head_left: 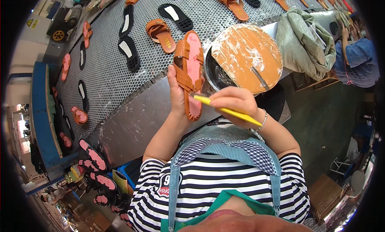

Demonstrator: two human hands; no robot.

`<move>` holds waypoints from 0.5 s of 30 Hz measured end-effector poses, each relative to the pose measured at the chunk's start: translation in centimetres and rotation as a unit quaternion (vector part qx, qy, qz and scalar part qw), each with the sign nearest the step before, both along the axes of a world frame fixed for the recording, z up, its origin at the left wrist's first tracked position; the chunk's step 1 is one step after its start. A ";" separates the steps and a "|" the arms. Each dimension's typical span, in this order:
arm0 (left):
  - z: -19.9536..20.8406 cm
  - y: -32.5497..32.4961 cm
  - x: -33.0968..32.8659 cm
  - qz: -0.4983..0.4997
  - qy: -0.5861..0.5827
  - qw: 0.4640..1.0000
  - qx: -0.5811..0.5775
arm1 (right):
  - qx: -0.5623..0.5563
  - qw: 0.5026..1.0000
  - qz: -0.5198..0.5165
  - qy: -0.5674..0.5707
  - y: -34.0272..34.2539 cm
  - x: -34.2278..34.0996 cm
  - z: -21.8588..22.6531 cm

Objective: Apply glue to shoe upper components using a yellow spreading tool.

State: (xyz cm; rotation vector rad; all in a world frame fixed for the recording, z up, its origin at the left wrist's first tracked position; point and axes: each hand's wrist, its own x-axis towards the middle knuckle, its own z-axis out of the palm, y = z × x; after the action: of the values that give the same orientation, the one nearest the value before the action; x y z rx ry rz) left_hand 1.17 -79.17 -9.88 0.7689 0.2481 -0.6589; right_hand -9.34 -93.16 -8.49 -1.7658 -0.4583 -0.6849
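My left hand point(176, 93) is closed around the side of a brown strappy sandal point(194, 67), its pink-coated underside turned up. In my right hand point(236, 103) is a brush with a yellow handle point(244, 116), pinched between thumb and fingers. The brush tip is at the lower part of the sandal's underside; whether it touches cannot be made out. Just beyond my hands stands a round pan point(212, 67) partly covered by an orange-brown board point(230, 47) smeared with whitish residue. A grey flat strip point(260, 77) lies on the board.
A perforated conveyor belt point(152, 69) carries black soles point(127, 53) and brown sandals point(161, 35). A grey-green cloth point(298, 39) drapes over the bench to the right. Another person point(359, 63) in blue works at far right. Pink-coated sandals point(94, 155) hang at lower left.
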 end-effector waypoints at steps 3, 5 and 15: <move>0.6 -0.9 -0.2 -0.014 -0.034 0.999 0.032 | -0.004 1.000 -0.019 0.008 -0.4 0.8 0.4; 0.5 -1.2 0.0 -0.008 -0.036 0.999 0.022 | -0.039 0.999 0.022 0.016 -1.1 1.1 1.0; -1.6 -0.7 2.0 -0.009 -0.165 0.982 0.097 | -0.263 0.951 0.149 0.066 -1.6 -1.2 1.8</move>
State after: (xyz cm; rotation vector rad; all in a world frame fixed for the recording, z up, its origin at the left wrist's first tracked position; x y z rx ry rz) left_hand 3.20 -79.84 -11.48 1.0541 0.0010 -0.5197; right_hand -10.50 -94.78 -6.70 -2.1589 -0.8534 -0.2330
